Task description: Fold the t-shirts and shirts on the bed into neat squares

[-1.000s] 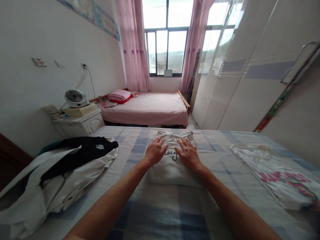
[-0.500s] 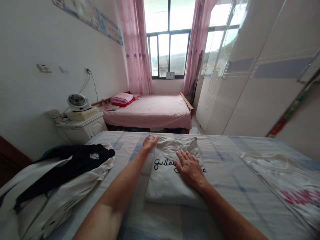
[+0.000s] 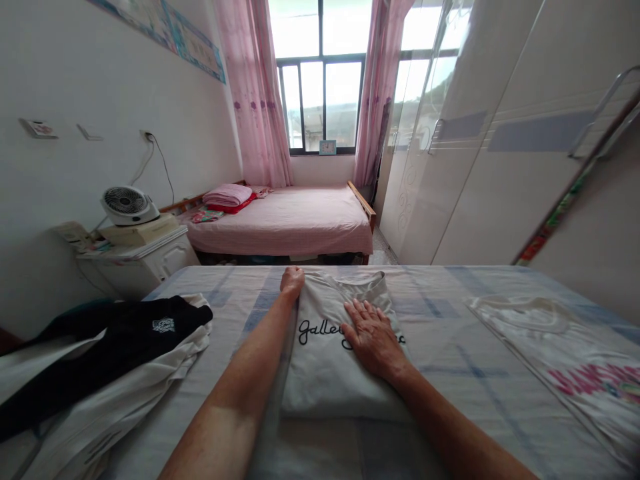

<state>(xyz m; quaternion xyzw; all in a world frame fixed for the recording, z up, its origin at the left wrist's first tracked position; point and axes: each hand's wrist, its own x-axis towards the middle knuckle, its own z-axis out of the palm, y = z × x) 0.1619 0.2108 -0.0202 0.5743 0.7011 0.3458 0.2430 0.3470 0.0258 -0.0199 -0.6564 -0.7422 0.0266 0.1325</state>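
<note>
A folded white T-shirt (image 3: 325, 367) with black script lettering lies on the blue-checked bed sheet (image 3: 450, 313) in front of me. My left hand (image 3: 292, 280) reaches to the shirt's far left corner, fingers curled closed around the cloth at the shoulder. My right hand (image 3: 373, 337) lies flat on the middle of the shirt, fingers stretched out and pressing down over the lettering.
A heap of white and black clothes (image 3: 100, 360) lies at the left of the bed. A white T-shirt with pink print (image 3: 565, 360) is spread at the right. Beyond stand a pink bed (image 3: 290, 220), a nightstand with a fan (image 3: 125, 207), and wardrobe doors (image 3: 500, 153).
A second ago both hands lay flat on the shirt. My left hand slid to the far left corner and closed there; my right hand stayed on the middle.
</note>
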